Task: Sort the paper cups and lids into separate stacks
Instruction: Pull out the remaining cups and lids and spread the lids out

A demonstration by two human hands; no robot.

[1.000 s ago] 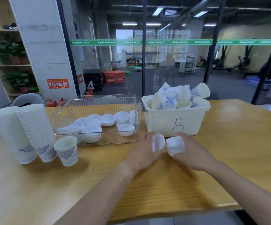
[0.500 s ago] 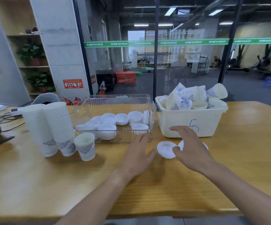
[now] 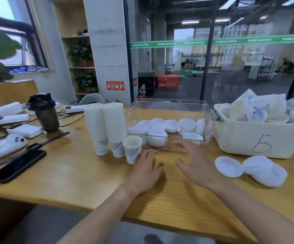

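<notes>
Wooden table under cups, lids

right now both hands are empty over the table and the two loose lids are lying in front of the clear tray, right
Not quite. In the head view the left hand and right hand are empty over the table, but the two loose lids lie in front of the white bin marked B, not the clear tray.

Both hands let go of the lids, now on the table; the left hand nears the single cup.
</notes>
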